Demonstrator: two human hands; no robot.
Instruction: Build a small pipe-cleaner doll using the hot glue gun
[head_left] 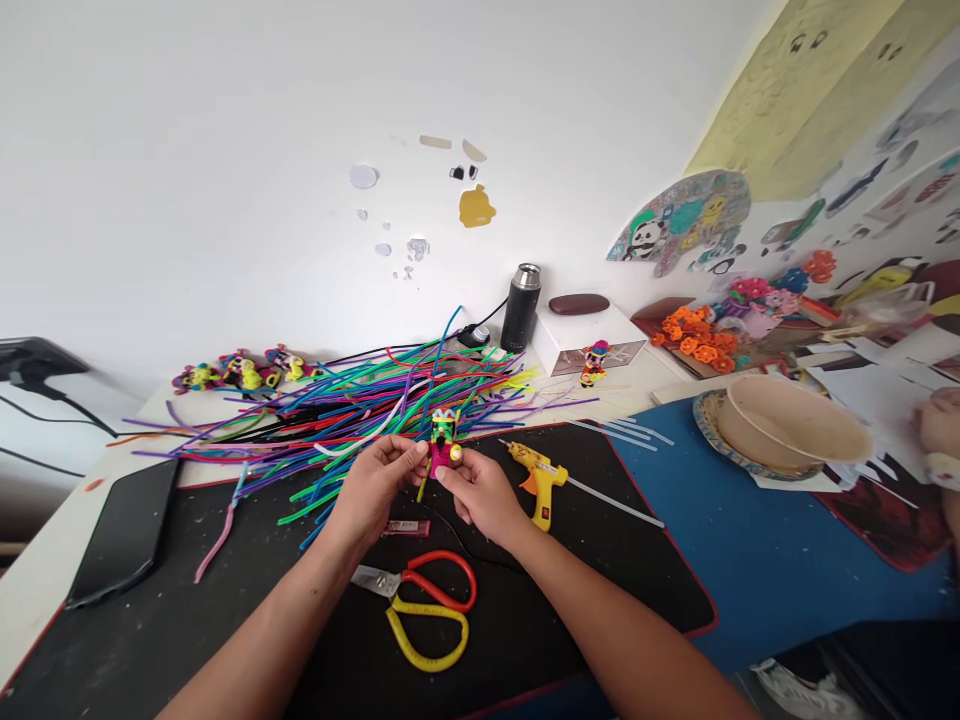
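Observation:
A small pipe-cleaner figure [442, 430], with a green face and a magenta lower body, is held upright between my two hands. My left hand [382, 485] pinches it from the left side, thumb and index finger together. On the other side, my right hand [484, 490] grips its lower right edge near a small pale round piece. A yellowish stem sticks out below the figure. Just beyond lies a big heap of coloured pipe cleaners [360, 400]. Scissors [420, 600] with red and yellow handles rest on the black mat [247, 620] below my hands.
To the right lies a yellow glue gun [541, 480] with a glue stick in its back. A black flask [520, 308] and a white box [589, 335] stand behind. Finished figures [244, 372] sit at left, a phone [124, 530] nearer. A bowl [799, 425] stands right.

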